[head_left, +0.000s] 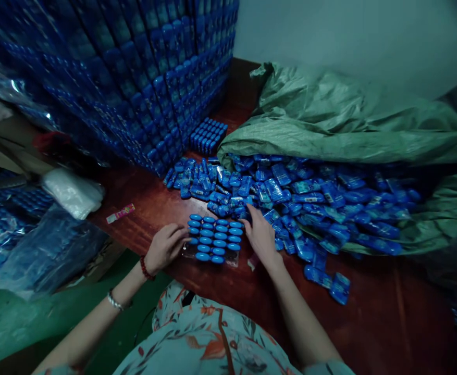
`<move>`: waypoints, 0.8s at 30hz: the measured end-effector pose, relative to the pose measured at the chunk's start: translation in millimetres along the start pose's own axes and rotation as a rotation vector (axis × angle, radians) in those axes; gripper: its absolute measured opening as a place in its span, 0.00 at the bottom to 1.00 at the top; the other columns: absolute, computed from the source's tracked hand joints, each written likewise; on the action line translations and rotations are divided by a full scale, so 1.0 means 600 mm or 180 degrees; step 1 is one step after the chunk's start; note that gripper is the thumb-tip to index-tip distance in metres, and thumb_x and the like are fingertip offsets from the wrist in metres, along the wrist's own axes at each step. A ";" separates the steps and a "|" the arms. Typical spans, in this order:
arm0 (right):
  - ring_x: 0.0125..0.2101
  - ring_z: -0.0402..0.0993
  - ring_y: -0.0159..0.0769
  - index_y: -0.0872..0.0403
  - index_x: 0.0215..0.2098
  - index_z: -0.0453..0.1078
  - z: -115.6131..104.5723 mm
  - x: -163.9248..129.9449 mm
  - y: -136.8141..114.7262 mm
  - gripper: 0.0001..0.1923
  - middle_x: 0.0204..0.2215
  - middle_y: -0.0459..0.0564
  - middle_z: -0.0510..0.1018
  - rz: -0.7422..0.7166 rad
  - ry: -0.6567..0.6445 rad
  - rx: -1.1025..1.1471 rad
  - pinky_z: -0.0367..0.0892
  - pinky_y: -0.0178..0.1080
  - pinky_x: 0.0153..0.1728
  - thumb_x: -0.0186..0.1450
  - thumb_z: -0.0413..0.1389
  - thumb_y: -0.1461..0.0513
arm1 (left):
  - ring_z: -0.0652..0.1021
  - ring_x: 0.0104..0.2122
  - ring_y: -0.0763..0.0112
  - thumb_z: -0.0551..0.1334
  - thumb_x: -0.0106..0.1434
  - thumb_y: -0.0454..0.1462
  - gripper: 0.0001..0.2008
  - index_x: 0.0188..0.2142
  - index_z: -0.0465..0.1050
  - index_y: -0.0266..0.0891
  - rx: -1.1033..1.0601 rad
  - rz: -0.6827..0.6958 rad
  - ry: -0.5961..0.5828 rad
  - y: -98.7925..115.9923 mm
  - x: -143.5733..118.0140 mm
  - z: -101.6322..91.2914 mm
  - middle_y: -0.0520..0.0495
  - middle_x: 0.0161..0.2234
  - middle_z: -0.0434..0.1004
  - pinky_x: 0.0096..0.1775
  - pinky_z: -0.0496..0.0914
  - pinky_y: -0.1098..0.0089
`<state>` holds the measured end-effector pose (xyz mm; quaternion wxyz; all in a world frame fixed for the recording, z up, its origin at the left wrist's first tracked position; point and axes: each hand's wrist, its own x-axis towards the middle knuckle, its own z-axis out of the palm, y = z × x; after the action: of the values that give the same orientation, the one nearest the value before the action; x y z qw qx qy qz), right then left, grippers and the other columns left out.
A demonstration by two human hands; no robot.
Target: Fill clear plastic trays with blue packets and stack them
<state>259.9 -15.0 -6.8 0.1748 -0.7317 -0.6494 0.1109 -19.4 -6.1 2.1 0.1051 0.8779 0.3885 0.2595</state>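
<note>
While both hands flank it, the scene reads so:
Block: neat rows of blue packets [214, 238] standing on end on the red-brown table [369, 312], near its front edge.
Left hand [164, 247]: fingers curled against the block's left side, pinching nothing.
Right hand [261, 235]: fingers spread, tips among the loose packets [310, 198], perhaps touching one.
Green sack [330, 120]: open, spilling the packets.
Stacked wall [134, 78]: behind, left.

A green sack [330, 120] and white bag [72, 191] lie about.
</note>
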 end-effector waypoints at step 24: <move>0.43 0.72 0.36 0.51 0.50 0.66 0.022 -0.191 0.010 0.16 0.41 0.52 0.75 -0.0772 0.0597 0.1268 0.70 0.40 0.44 0.66 0.47 0.67 | 0.76 0.41 0.62 0.58 0.62 0.37 0.16 0.49 0.64 0.36 0.0384 -0.0800 -0.1790 0.037 0.251 0.061 0.41 0.40 0.76 0.40 0.68 0.69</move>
<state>245.3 -127.5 -28.7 0.3871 -0.6066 -0.6788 0.1465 99.0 90.8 36.0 0.1874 0.8650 0.4644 -0.0320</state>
